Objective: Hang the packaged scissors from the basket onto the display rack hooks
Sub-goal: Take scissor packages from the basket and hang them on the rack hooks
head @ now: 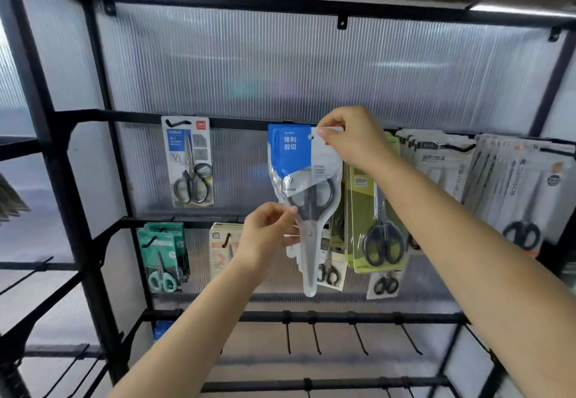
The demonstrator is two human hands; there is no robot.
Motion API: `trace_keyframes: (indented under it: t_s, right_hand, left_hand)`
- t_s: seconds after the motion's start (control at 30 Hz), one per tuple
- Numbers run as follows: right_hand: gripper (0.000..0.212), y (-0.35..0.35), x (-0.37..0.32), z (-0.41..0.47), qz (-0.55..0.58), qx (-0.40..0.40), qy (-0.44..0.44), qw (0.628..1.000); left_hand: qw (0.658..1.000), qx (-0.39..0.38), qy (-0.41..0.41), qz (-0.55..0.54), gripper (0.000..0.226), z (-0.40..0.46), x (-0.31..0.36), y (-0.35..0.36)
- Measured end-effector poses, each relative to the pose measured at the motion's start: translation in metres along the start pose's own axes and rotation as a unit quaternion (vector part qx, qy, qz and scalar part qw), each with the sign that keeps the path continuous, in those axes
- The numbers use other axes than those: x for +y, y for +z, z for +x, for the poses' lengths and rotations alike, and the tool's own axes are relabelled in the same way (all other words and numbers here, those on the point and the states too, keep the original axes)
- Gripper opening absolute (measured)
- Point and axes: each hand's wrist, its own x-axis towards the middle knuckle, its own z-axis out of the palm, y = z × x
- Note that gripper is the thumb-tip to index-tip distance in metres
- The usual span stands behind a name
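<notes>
A blue-and-clear packaged pair of scissors hangs at the upper rail of the black display rack, in front of a few matching packs. My right hand pinches the pack's top right corner beside its hang hole. My left hand pinches the pack's left edge lower down, near the scissor blades. The hook behind the pack is hidden. The basket is out of view.
Other scissor packs hang around: a grey one to the left, yellow-green ones and grey-white stacks to the right, teal ones below. Several bare hooks stick out from the lower rail.
</notes>
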Motion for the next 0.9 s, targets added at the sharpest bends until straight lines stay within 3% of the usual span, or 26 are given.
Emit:
trace_keyframes:
  t_s: [0.23, 0.47, 0.7, 0.8, 0.9]
  right_hand:
    - [0.012, 0.005, 0.004, 0.004, -0.115, -0.012, -0.021, 0.993]
    - [0.017, 0.013, 0.000, 0.010, -0.257, 0.000, -0.082, 0.963]
    - [0.017, 0.017, 0.002, 0.010, -0.297, 0.002, -0.113, 0.948]
    - [0.019, 0.017, -0.001, 0.005, -0.305, 0.007, -0.133, 0.943]
    - [0.021, 0.013, -0.004, -0.008, -0.315, 0.017, -0.155, 0.936]
  left_hand:
    - [1.000, 0.013, -0.018, 0.022, 0.012, 0.005, -0.004, 0.000]
    - [0.995, 0.048, -0.019, 0.085, 0.013, 0.025, -0.007, -0.005]
    - [0.989, 0.061, -0.030, 0.128, 0.014, 0.036, -0.011, -0.001]
    - [0.964, 0.122, 0.025, 0.233, 0.021, 0.036, -0.013, -0.003]
    - [0.911, 0.164, 0.176, 0.336, 0.023, 0.025, -0.005, -0.005]
